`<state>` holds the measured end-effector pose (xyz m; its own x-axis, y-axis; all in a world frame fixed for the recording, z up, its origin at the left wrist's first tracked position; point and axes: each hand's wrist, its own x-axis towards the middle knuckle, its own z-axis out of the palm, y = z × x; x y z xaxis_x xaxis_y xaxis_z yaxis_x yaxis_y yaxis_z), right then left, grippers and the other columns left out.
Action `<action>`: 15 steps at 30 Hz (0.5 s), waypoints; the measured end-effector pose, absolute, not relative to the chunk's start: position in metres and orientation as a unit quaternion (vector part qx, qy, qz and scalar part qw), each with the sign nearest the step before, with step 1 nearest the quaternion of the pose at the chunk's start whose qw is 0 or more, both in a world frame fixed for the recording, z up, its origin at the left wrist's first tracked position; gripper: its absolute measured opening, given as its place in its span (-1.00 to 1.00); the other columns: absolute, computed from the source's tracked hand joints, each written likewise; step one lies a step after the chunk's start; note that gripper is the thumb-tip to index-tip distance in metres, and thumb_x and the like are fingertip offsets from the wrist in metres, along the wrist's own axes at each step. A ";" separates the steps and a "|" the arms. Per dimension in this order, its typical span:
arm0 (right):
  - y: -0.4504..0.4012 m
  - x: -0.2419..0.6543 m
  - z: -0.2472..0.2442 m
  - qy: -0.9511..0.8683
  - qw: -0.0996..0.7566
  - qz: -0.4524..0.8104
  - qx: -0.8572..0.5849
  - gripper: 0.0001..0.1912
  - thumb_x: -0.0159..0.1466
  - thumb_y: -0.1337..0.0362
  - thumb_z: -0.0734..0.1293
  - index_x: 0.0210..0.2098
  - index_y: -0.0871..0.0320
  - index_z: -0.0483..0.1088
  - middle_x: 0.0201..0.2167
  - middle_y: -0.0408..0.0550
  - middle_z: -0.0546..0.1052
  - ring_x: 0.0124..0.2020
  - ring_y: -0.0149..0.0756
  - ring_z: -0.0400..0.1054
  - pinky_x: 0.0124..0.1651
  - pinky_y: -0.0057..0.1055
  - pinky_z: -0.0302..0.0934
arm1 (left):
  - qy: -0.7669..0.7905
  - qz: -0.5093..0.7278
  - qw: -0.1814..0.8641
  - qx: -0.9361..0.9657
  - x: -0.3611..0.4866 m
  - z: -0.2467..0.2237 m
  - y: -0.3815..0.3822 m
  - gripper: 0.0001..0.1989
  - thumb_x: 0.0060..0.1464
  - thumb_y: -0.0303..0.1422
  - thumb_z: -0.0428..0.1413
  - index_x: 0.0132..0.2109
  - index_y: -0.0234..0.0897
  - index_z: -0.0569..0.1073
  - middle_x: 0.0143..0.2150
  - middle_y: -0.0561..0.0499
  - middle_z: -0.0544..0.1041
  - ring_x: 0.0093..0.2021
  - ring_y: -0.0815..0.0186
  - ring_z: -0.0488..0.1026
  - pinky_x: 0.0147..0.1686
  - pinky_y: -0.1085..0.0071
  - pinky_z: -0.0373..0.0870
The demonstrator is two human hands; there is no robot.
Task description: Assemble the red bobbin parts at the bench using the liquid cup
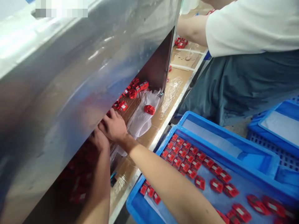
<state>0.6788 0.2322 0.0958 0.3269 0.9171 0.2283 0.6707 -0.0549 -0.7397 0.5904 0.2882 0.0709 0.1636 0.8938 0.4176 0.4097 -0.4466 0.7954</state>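
Under the slanted metal hood (77, 102), my left hand (101, 139) reaches into the opening, its fingers mostly hidden by the hood's edge and my other hand. My right hand (116, 127) lies against it with fingers curled inward; whatever they hold is out of sight. Just beyond my hands, small red plastic pieces (121, 106), shaped like toy vehicles with grey parts, lie on a brown ridged surface (130, 113). One red piece (149, 109) rests on a crumpled translucent sheet (140, 124) by the opening.
A blue tray (133, 202) at the lower right holds rows of red pieces on a pale sheet. Behind it sits another blue tray (268, 158); more blue crates (280, 124) stand farther right. A co-worker's arm (192, 29) reaches over the taped table (173, 90).
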 end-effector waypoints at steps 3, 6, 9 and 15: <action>0.227 0.679 0.081 -0.544 0.415 0.094 -0.723 -0.44 0.49 0.01 0.18 0.42 -0.01 0.16 0.38 0.14 0.19 0.34 0.03 0.12 0.31 -0.01 0.16 | 0.489 0.503 0.168 0.692 0.591 0.068 0.268 -0.56 0.37 -0.32 -0.12 0.28 -0.38 0.34 0.31 -0.27 0.40 0.34 0.07 0.34 0.36 0.01 0.26; 0.202 0.691 0.085 -0.512 0.435 0.079 -0.736 -0.36 0.48 0.01 0.20 0.47 0.04 0.07 0.48 0.17 0.02 0.46 0.09 -0.12 0.41 0.10 -0.04 | 0.482 0.441 0.055 0.755 0.588 0.072 0.238 -0.45 0.34 -0.26 0.00 0.39 -0.39 0.27 0.45 -0.35 0.17 0.49 -0.02 0.09 0.45 -0.02 0.07; 0.145 0.708 0.087 -0.455 0.482 0.051 -0.747 -0.41 0.49 0.09 0.16 0.45 0.11 0.08 0.45 0.21 0.04 0.47 0.08 -0.12 0.42 0.12 -0.04 | 0.479 0.311 0.046 0.819 0.584 0.070 0.216 -0.19 0.24 -0.15 0.15 0.49 -0.37 0.07 0.56 -0.38 -0.19 0.56 -0.20 -0.21 0.47 -0.11 -0.05; -0.099 0.717 0.019 -0.354 0.427 -0.009 -0.832 -0.56 0.46 0.25 0.20 0.31 0.05 0.23 0.20 0.17 0.38 0.27 0.05 0.24 0.23 0.14 0.21 | 0.558 0.151 0.031 0.815 0.593 0.070 0.221 -0.26 0.32 -0.19 0.03 0.52 -0.33 0.02 0.57 -0.40 -0.27 0.54 -0.38 -0.22 0.44 -0.25 -0.09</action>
<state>0.7171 -0.0995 0.0191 0.7490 0.5813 0.3178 0.5971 -0.3843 -0.7042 0.5927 0.2208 0.0700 0.3311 0.9196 0.2115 0.9012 -0.3746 0.2179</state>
